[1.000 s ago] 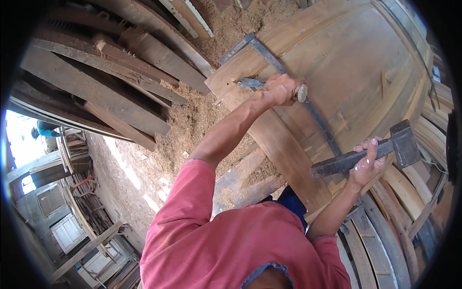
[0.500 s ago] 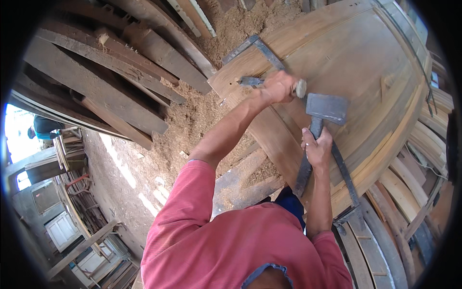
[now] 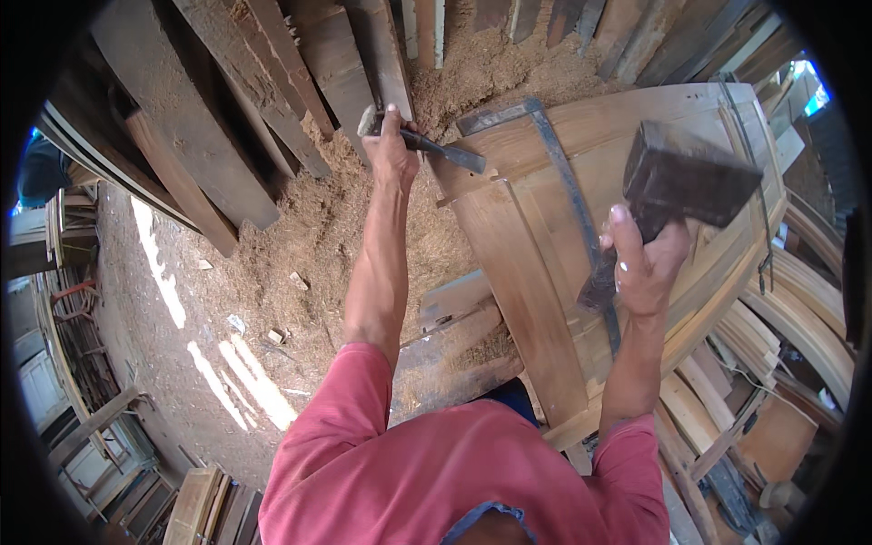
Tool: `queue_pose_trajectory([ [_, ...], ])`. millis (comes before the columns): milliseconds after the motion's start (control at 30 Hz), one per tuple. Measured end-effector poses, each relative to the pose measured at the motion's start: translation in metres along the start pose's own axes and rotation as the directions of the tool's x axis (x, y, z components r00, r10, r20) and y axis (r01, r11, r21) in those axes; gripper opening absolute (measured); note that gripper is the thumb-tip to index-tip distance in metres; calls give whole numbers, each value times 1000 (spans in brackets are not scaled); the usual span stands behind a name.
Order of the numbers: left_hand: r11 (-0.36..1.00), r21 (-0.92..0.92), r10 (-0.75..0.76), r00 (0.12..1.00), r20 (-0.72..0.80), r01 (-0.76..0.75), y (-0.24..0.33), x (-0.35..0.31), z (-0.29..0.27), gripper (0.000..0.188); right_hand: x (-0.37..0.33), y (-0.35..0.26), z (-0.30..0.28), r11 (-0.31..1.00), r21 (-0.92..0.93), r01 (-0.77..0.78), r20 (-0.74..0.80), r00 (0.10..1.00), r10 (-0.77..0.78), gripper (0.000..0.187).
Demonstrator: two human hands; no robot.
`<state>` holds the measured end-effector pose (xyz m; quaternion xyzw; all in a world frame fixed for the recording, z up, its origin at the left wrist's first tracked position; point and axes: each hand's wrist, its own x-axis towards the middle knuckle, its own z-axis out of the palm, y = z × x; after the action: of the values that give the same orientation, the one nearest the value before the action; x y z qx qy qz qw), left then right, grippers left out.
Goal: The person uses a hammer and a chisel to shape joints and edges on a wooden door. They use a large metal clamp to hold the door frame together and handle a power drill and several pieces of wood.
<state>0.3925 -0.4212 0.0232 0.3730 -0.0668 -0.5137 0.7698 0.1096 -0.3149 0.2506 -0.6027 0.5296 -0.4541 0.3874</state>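
Note:
My left hand (image 3: 394, 156) is closed round the handle of a chisel (image 3: 465, 157). The chisel's flat blade points right, its tip at the near left corner of a wooden panelled door (image 3: 536, 309). In my right hand (image 3: 652, 259) is a dark, block-headed mallet (image 3: 695, 177), its head raised above the door and slightly blurred. My fingers wrap the mallet's handle just below the head. A long metal bar clamp (image 3: 565, 173) lies across the door between my two hands; its lower part passes behind the mallet handle.
Wood shavings (image 3: 318, 236) cover the floor left of the door. Dark planks (image 3: 182, 118) lean at the upper left. Curved timber strips (image 3: 808, 318) are stacked at the right. A flat board (image 3: 454, 359) lies below the door's left end.
My left hand has drawn the chisel left to the door's end, its blade now pointing right. My right hand has lifted the mallet and moved right. The whole view has turned.

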Motion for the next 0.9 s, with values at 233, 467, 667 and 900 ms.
queue_pose_trajectory([
  [233, 996, 59, 63, 993, 100, -69, -4, -20, -13, 22, 86, -67, 100, 933, 13, 359, 105, 928, -358, 17],
  [467, 998, 25, 49, 991, 127, -53, -8, -11, -35, 18, 133, -138, 210, 790, 281, 545, 347, 710, -613, 28],
  [667, 993, 114, 6, 996, 87, -16, -8, -8, -41, 16, 162, -108, 298, 243, -570, 785, 814, 580, 36, 22],
  [900, 997, 61, 36, 998, 42, -39, -17, -14, -33, 16, 184, -55, 306, 256, -458, 851, 883, 400, 247, 26],
])
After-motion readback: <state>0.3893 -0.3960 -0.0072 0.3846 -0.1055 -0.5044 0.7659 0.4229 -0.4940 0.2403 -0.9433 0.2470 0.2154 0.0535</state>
